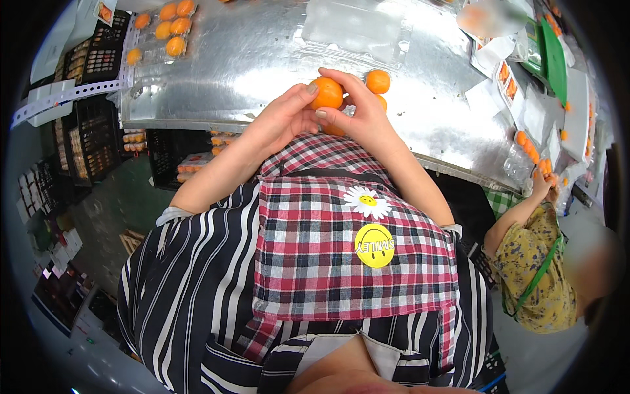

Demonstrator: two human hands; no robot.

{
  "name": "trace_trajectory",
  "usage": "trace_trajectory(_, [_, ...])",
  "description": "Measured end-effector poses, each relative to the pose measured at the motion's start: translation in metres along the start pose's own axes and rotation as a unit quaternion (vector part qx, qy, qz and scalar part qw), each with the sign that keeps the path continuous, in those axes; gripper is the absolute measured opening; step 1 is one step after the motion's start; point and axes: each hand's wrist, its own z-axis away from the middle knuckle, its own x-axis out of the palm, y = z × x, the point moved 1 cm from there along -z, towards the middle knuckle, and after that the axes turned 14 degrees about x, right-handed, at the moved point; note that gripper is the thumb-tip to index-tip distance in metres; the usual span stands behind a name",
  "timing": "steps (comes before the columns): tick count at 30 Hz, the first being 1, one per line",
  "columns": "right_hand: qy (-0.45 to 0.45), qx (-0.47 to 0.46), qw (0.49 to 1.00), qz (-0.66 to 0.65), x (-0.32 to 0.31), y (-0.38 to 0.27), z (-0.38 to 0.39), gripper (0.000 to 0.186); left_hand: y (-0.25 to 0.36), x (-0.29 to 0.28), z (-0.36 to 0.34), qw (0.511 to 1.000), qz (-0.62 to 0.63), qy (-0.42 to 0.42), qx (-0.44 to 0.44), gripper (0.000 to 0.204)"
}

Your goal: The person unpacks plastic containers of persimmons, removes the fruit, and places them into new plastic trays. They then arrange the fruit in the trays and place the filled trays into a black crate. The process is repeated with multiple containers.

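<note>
At the near edge of the metal table, an orange sits between my two hands. My left hand closes on its left side, the thumb lying along the fruit. From the right, my right hand curves round the same orange, with its index finger over the far side and its thumb at the near side. Just beyond the right hand lies a second orange, and another is partly hidden behind that hand. Below my hands a further orange shows only in part.
Clear plastic packs of oranges stand at the table's far left. A clear plastic tray lies ahead. Labels and a green box crowd the right. Black crates sit below the table. A co-worker handles oranges at right.
</note>
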Motion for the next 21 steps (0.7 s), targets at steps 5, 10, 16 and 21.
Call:
trace_trajectory(5, [0.007,-0.002,1.000,-0.009,0.000,0.000,0.001,0.054,0.004,0.004,0.004,0.997,-0.079,0.007,0.019,0.037])
trace_trajectory(10, [0.016,-0.011,0.999,-0.031,0.000,0.003,0.001,0.053,0.007,0.010,0.007,0.993,-0.103,-0.005,0.052,0.035])
trace_trajectory(16, [0.005,0.023,0.992,-0.123,0.001,0.010,0.003,0.052,0.007,0.004,0.005,1.000,-0.030,-0.006,0.005,0.035])
trace_trajectory(21, [-0.007,0.114,0.968,-0.223,0.007,0.020,0.000,0.042,-0.006,-0.002,0.011,0.995,-0.087,-0.008,0.047,0.041])
